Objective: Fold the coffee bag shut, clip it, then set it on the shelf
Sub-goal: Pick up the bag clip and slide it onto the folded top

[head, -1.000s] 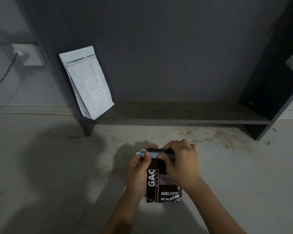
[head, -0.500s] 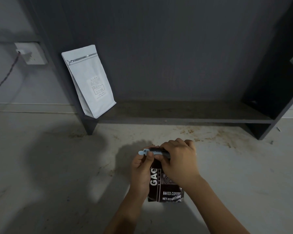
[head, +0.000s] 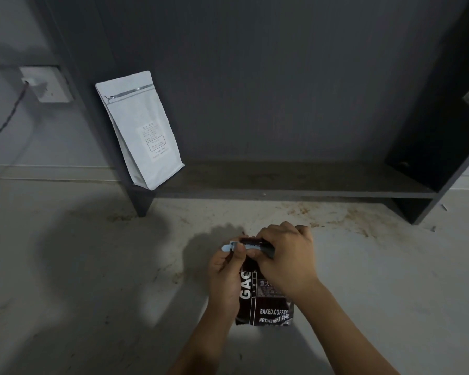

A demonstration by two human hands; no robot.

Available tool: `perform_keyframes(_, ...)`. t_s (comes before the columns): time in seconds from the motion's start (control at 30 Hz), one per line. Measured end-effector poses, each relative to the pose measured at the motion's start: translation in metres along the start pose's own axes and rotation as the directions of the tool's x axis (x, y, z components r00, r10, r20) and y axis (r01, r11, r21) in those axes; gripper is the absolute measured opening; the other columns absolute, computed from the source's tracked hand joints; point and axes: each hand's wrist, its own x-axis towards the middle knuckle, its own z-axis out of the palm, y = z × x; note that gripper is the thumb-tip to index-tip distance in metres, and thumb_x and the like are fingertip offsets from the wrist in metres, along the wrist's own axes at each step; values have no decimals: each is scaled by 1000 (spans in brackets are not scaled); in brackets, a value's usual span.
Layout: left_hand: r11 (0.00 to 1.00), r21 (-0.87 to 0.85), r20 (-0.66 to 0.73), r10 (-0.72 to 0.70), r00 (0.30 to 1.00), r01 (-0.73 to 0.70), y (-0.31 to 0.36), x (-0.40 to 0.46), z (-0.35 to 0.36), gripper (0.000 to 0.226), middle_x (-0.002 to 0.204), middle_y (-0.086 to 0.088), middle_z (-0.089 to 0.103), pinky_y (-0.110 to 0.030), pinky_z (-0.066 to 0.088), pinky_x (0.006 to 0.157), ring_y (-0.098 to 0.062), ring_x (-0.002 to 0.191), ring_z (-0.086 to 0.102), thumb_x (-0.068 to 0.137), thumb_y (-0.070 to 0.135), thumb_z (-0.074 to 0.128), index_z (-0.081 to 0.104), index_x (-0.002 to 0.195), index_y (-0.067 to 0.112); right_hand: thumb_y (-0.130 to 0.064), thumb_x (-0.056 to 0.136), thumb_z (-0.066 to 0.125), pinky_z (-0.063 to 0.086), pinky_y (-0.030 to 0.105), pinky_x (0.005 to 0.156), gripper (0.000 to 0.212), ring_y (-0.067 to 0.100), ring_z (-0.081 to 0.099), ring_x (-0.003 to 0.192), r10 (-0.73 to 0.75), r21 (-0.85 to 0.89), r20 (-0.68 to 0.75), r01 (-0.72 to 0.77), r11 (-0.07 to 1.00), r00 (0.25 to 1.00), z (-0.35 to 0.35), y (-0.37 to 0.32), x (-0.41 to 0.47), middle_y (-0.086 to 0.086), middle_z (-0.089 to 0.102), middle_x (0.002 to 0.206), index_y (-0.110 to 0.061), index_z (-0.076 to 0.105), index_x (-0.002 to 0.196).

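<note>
A dark coffee bag point(head: 266, 307) with white print stands on the pale floor, low in the middle of the view. A light blue clip point(head: 232, 246) lies across its folded top edge, with one end sticking out to the left. My left hand point(head: 225, 280) grips the bag's left side, thumb pressed on the clip. My right hand point(head: 284, 261) is closed over the folded top and the clip's right part, hiding most of the fold. The dark shelf point(head: 295, 182) runs low across the view behind the bag.
A white pouch point(head: 141, 131) leans at the shelf's left end against the dark upright. Dark side panels frame the shelf at left and right. A wall socket point(head: 48, 83) with a cable sits at far left. Brown specks stain the floor point(head: 336, 215) before the shelf.
Both hands and the bag have stayed nearly in place. My left thumb has shifted slightly along the clip. The view has drifted a little.
</note>
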Motion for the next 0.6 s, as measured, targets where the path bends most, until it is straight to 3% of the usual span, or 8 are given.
perform_keyframes(0.17,989,120,20,87,996,-88,5,4,-4,69,72,-5,73,-27,55,61,-23,70,68,60,61,72,65,87,-2,-45,67,59,27,31,69,22,18,56,67,-12,-2,10,12,1000,1000,1,2,3,-6,65,64,-23,63,67)
perform_keyframes(0.33,898,376,103,205,973,-229,16,6,-12,20,80,8,74,-15,51,64,-7,74,68,79,43,56,67,85,28,-51,71,54,29,30,74,32,19,57,76,-49,-10,47,50,999,998,-3,5,3,-4,68,73,-23,65,80)
perform_keyframes(0.37,857,445,109,236,966,-260,17,6,-15,19,82,9,72,-17,51,68,-7,78,67,81,44,50,66,85,33,-50,72,55,31,30,75,32,19,58,77,-63,7,50,63,998,997,-5,6,2,-4,69,76,-23,66,84)
perform_keyframes(0.43,717,606,153,321,935,-345,19,8,-21,27,78,10,67,-31,53,72,-10,79,64,85,45,41,65,85,33,-42,73,64,37,29,79,30,18,61,81,-90,99,42,85,991,995,-9,10,0,-3,72,86,-23,65,96)
perform_keyframes(0.5,496,757,221,419,881,-426,21,10,-28,34,77,11,63,-41,52,72,-13,78,62,88,40,37,67,86,23,-30,74,70,43,28,84,34,15,61,89,-71,220,10,67,973,997,-15,14,-6,-4,69,97,-21,62,106)
perform_keyframes(0.6,240,860,290,495,819,-450,27,11,-31,40,80,-3,69,-45,52,73,-23,79,63,88,34,36,69,89,13,-24,73,73,40,13,81,46,4,55,95,140,384,-82,-98,918,987,-22,26,-16,-12,58,104,-20,56,115)
